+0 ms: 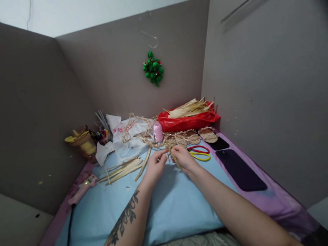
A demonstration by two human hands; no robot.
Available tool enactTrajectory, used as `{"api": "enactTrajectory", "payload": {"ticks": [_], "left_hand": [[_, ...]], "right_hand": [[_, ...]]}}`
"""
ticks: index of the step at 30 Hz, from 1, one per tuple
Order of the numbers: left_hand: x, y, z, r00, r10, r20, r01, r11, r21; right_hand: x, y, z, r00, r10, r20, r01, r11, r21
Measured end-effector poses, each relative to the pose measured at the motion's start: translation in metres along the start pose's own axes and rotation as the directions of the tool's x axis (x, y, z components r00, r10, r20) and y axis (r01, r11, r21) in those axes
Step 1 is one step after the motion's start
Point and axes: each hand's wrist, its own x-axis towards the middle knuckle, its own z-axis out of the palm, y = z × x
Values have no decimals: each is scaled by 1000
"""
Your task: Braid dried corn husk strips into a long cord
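My left hand (157, 161) and my right hand (183, 157) meet over the middle of the blue cloth, fingers closed in pinches on a small piece of tan dried straw (176, 162). Most of that piece is covered by the fingers, so its shape is unclear. Just right of my right hand lie scissors with red and yellow handles (200, 157). Behind the hands are several round woven straw pieces (193, 137) and a pink spool of thread (158, 132). Loose flat straw strips (125, 171) are spread left of my left hand.
A red plastic bag (182, 124) with straw stands at the back. Crumpled white plastic (129, 131), a braided straw cord (127, 132) and a pot (82, 143) are left. A pink corded tool (83, 189) lies left; a dark phone (241, 171) right. Grey panels (140, 74) enclose the table.
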Motion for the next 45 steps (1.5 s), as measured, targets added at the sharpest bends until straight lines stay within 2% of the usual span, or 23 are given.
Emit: {"api": "enactTrajectory", "payload": {"ticks": [2,3,7,12,17,20,24,30,32,36,45], "left_hand": [[3,-5,3,993,-72,-98,66,996,-55],[4,-7,4,991,-95,-99,87,993,-83],[6,-11,8,996,-91,19,93,983,-157],[6,-14,3,997,-61,45,65,995,-76],[6,-16,-3,997,-29,70,26,999,46],[6,-12,-3,995,-16,96,13,999,31],[4,-8,-2,992,-2,127,9,999,-52],[5,-8,-1,987,-14,159,29,995,-92],[5,-7,0,991,-14,131,23,998,-63],[6,-7,3,1000,-8,20,7,999,52],[7,-14,4,996,-37,-85,45,995,89]], "right_hand": [[-1,0,1,999,-16,44,17,1000,-6],[-2,1,2,997,-31,65,33,999,-19],[-4,3,3,990,-72,122,82,994,-78],[-4,4,1,983,-54,175,80,987,-142],[-1,2,-7,956,-146,256,222,927,-301],[0,2,-9,950,-177,259,265,894,-361],[-1,3,-9,954,-127,274,205,937,-282],[-5,-4,-9,938,41,345,5,991,-131],[-5,-8,-11,936,64,345,-28,994,-110],[-3,-11,-14,961,30,276,7,991,-132],[1,-7,-14,967,96,236,-82,994,-68]]}}
